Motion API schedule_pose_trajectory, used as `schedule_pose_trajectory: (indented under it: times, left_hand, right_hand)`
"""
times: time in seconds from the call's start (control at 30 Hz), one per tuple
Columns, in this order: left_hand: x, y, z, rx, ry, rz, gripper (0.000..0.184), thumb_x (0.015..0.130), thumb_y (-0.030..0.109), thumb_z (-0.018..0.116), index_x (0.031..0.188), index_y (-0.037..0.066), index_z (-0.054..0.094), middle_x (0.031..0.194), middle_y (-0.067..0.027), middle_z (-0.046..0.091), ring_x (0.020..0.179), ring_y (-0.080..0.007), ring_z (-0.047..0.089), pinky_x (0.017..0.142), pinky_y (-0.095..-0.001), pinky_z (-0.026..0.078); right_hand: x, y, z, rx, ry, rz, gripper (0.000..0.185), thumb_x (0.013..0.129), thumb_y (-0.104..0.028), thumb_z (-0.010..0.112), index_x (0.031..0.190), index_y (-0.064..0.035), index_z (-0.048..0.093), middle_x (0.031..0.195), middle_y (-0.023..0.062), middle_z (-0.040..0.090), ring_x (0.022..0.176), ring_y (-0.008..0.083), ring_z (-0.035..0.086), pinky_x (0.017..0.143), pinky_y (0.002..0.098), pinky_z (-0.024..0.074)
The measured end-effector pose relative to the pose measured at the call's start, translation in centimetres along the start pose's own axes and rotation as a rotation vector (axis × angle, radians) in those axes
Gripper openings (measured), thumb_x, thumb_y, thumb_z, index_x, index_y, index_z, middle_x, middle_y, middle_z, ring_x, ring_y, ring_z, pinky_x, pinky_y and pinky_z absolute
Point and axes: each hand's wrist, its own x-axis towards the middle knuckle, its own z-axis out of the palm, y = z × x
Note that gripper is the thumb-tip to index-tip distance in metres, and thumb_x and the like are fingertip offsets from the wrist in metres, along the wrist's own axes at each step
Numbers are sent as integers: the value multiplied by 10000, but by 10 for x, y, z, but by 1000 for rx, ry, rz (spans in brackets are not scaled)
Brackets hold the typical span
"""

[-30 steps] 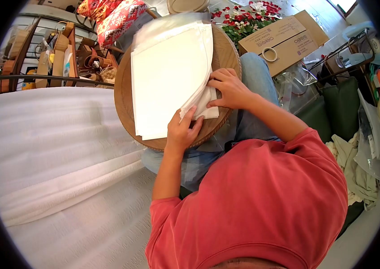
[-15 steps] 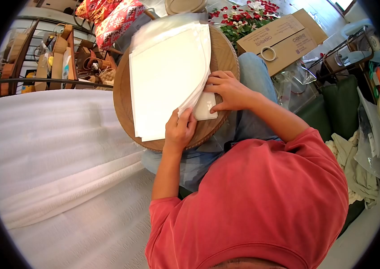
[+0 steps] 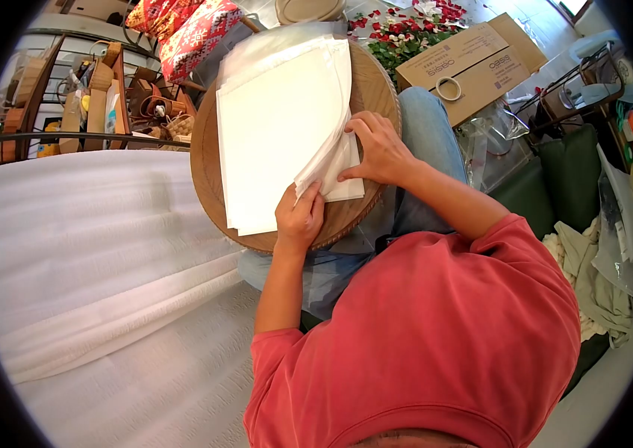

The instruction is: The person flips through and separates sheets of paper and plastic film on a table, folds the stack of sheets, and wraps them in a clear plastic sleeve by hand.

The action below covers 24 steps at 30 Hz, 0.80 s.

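A stack of white paper sheets lies on a round wooden table. The near right corner of the upper sheets is curled up, baring the lower sheets beneath. My left hand pinches that raised corner between thumb and fingers. At the stack's right edge is my right hand, its fingers bent and the thumb held apart from them. Its fingertips meet the edges of the curled sheets, while the thumb tip is over the lower sheets. Clear plastic film shows at the stack's far end.
Right of the table stands a cardboard box with a tape roll on it. Red and white flowers are behind. White cloth covers the left side, before a shelf of baskets. Patterned red cushions sit at the far left.
My right hand has lifted slightly at the stack's edge, its fingers bending more and its thumb shifting left. The left hand still grips the corner, with the curled sheets slightly more spread.
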Motion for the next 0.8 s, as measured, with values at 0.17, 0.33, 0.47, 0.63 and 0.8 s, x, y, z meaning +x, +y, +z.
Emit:
schedule_pose_trajectory:
  times: [0.17,0.33,0.47,0.63,0.8]
  left_hand:
    - [3,3,-7,-21,-44,-11,327,801,-64,804,1118,8,762,994,-216,712,814,-363,724,693,-400,599]
    - [3,3,-6,-3,-106,3,420,800,-18,838,1201,38,730,1028,-219,682,830,-373,708,697,-415,597]
    - [5,0,-9,7,-108,10,433,823,-30,816,1236,49,711,1031,-221,679,838,-378,708,701,-419,597]
    - [4,-5,-7,13,-78,-18,410,829,-55,811,1209,57,709,1023,-225,709,876,-410,725,732,-434,602]
    - [4,-11,-2,-55,23,78,356,847,-103,755,1160,45,673,1038,-236,712,866,-405,723,711,-410,587]
  right_hand:
    - [-3,-7,-4,5,-44,45,804,627,-482,981,1198,-58,607,1179,133,613,1221,378,560,1092,469,396]
    - [-6,-8,-3,143,-27,11,661,690,-468,963,1129,-99,635,1197,113,637,1225,325,572,1091,442,386]
    - [-10,4,-6,209,-117,-36,620,765,-439,924,1202,-100,643,1231,101,664,1267,320,553,1127,458,375]
    - [-10,3,-18,294,-200,-90,638,786,-386,902,1303,-101,661,1281,96,661,1351,333,511,1158,484,360]
    - [-5,10,-16,2,-232,-238,720,740,-403,920,1326,-90,642,1314,122,640,1393,354,481,1174,514,336]
